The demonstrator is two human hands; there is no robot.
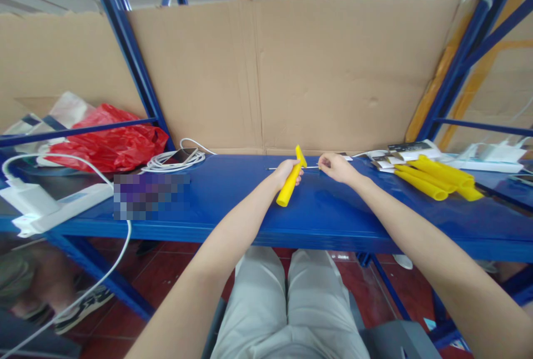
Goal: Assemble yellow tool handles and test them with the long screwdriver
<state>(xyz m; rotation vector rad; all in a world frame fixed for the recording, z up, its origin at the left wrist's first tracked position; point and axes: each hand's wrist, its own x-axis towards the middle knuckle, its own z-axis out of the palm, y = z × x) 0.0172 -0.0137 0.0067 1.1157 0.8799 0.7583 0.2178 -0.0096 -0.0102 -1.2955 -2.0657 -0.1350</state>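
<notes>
My left hand point(287, 173) is closed around a yellow plastic handle point(287, 189), a hollow tube with a crosspiece at its top. The tube's open end faces me and tilts down toward the blue shelf point(233, 203). To the right, my right hand point(335, 166) has its fingers pinched together just above the shelf surface. A thin metal rod point(310, 168) runs level between my hands and shows again left of my left hand. Its right end meets my right fingertips; whether they grip it or something smaller I cannot tell.
More yellow tubes point(437, 178) lie right, beside small boxes point(414, 149). On the left are a coiled white cable point(172, 161), a red plastic bag point(112, 136) and a power strip point(79, 206). Cardboard point(333, 70) backs the shelf. Another person's leg shows lower left.
</notes>
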